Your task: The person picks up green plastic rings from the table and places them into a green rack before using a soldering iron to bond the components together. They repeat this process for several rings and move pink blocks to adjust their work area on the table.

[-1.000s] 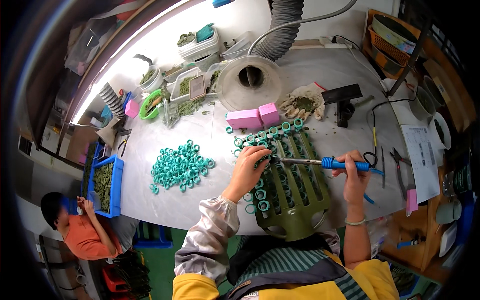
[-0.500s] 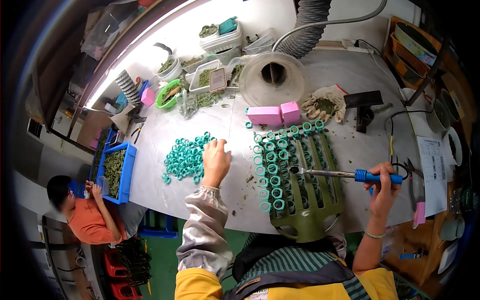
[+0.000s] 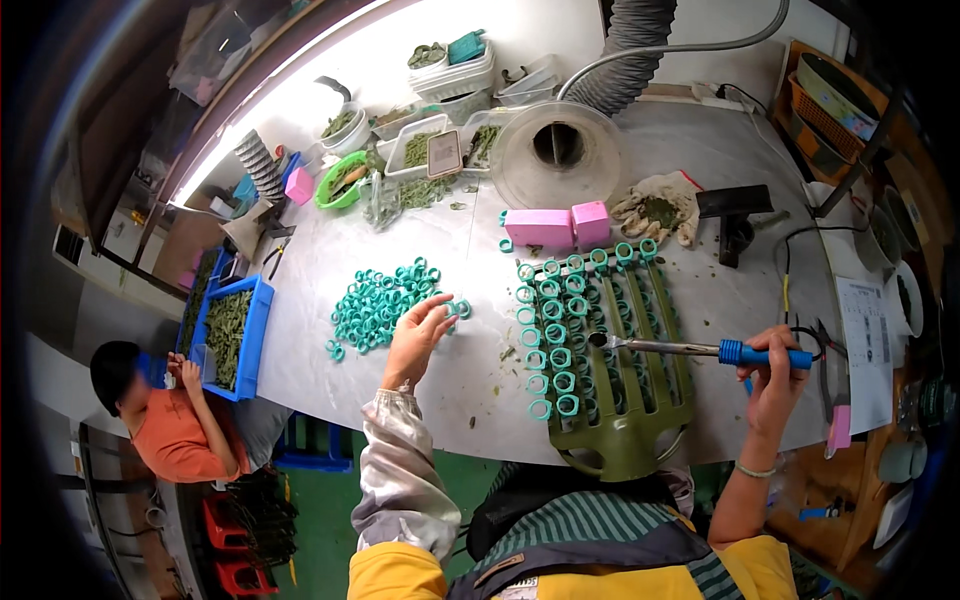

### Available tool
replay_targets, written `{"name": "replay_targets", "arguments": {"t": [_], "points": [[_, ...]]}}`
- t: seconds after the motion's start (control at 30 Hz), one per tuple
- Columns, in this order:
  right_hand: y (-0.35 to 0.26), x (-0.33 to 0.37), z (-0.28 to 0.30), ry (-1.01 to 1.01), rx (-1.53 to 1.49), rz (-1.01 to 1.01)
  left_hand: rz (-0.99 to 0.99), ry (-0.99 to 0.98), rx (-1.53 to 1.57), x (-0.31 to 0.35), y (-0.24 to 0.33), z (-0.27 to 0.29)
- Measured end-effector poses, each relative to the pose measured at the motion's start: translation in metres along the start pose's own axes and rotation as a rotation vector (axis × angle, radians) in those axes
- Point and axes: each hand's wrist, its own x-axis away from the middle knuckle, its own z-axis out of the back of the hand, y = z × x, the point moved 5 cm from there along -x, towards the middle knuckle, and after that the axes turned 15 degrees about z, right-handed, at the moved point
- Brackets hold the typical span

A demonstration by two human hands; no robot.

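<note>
At the right edge of a pile of teal rings (image 3: 380,305), my left hand (image 3: 415,335) has its fingers pinched together, with a teal ring (image 3: 460,309) at the fingertips. My right hand (image 3: 775,385) grips a blue-handled soldering iron (image 3: 735,352), its metal shaft pointing left. The dark tip hovers over an olive-green slotted rack (image 3: 630,425); whether it touches anything I cannot tell. Teal rings stand in rows along the rack's left side and far edge. More round pieces show between its bars.
Pink blocks (image 3: 540,229), a soiled glove (image 3: 660,205) and a black stand (image 3: 735,215) lie beyond the rack. A clear round hood (image 3: 510,160) stands farther back, beside tubs of green pieces (image 3: 420,150). At the left, another person (image 3: 185,430) sits by a blue crate (image 3: 262,320).
My left hand has drawn back slightly and turned, and a teal ring now shows at its fingertips. The soldering iron stays over the rack. The whole view has shifted a little.
</note>
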Motion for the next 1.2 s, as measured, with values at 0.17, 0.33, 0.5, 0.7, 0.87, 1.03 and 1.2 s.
{"name": "replay_targets", "arguments": {"t": [0.17, 0.33, 0.5, 0.7, 0.87, 1.03, 1.2], "points": [[-0.003, 0.000, 0.000, -0.015, 0.033, -0.004, -0.095, -0.036, -0.253, 0.025, 0.006, -0.022], [-0.007, 0.000, -0.001, -0.017, 0.057, 0.011, -0.200, -0.273, -0.353, 0.060, 0.027, -0.089], [-0.008, 0.001, 0.001, 0.001, 0.047, 0.000, 0.002, -0.353, -0.026, 0.062, 0.028, -0.084], [-0.010, 0.001, 0.005, 0.008, 0.041, -0.008, 0.031, -0.329, -0.107, 0.067, 0.015, -0.071], [-0.008, 0.003, 0.005, -0.002, 0.048, -0.007, -0.097, -0.224, -0.347, 0.078, 0.019, -0.094], [-0.009, 0.004, 0.007, -0.027, 0.040, 0.006, -0.220, -0.332, -0.459, 0.083, 0.022, -0.122], [-0.003, 0.007, 0.008, -0.050, 0.012, 0.001, -0.513, -0.249, -0.589, 0.083, 0.024, -0.150]]}}
